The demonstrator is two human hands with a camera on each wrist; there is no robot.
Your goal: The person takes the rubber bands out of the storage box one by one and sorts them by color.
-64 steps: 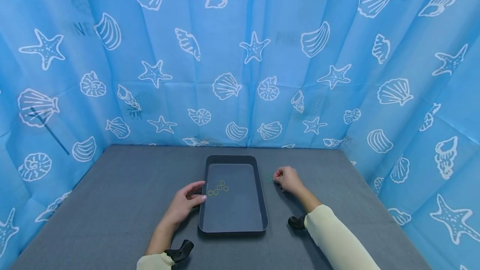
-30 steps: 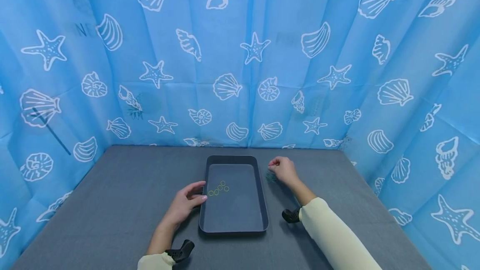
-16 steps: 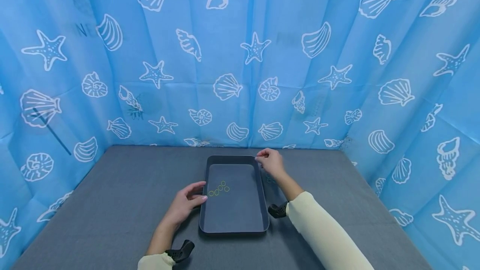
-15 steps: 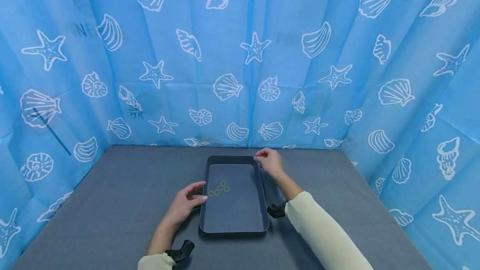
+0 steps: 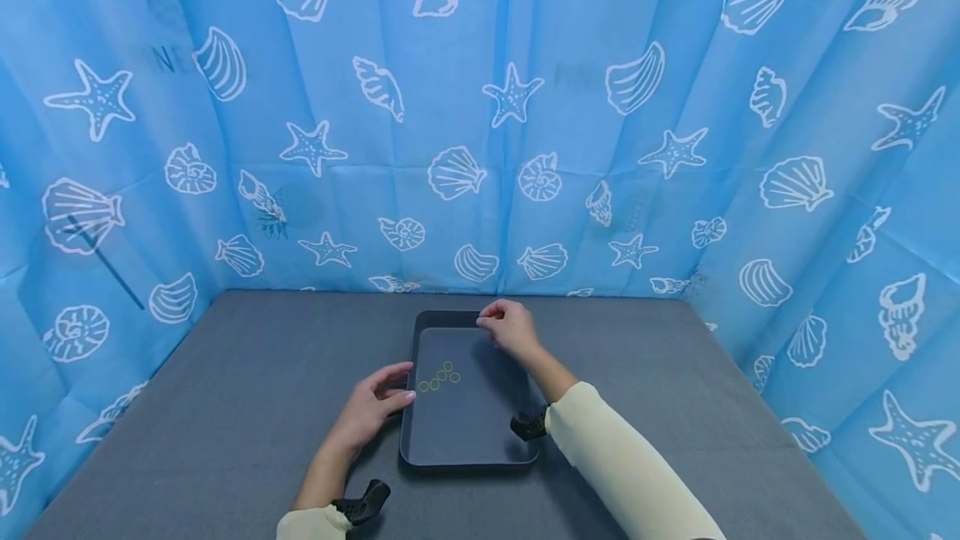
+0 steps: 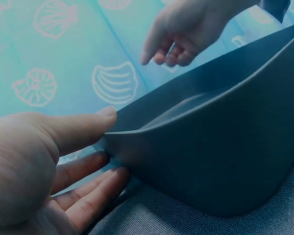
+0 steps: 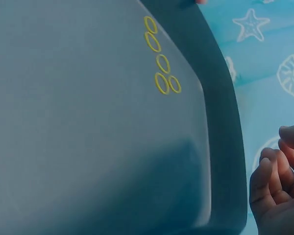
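Observation:
My left hand (image 5: 363, 411) lies at the left side of a dark grey rectangular tray (image 5: 468, 432). In the left wrist view its thumb (image 6: 83, 128) touches the tray's rim near a corner, and the other fingers lie against the outer wall. Over the tray's far right part hangs my right hand (image 5: 510, 327), thumb and fingertips drawn close together. Anything thin between them cannot be made out. Several thin yellow rings, like rubber bands (image 7: 162, 63), lie on the tray floor toward its left side. The green rings seen earlier right of the tray are hidden by my right arm.
A grey cloth-covered table (image 5: 300, 357) carries the tray. Blue curtains (image 5: 480, 107) with white seashell prints rise behind and along both sides. A black wrist device (image 5: 530, 425) on my right arm hangs over the tray's right edge.
My right hand has risen from the green rings right of the tray and moved left over the tray's far part. The left hand, tray and yellow rings stay put.

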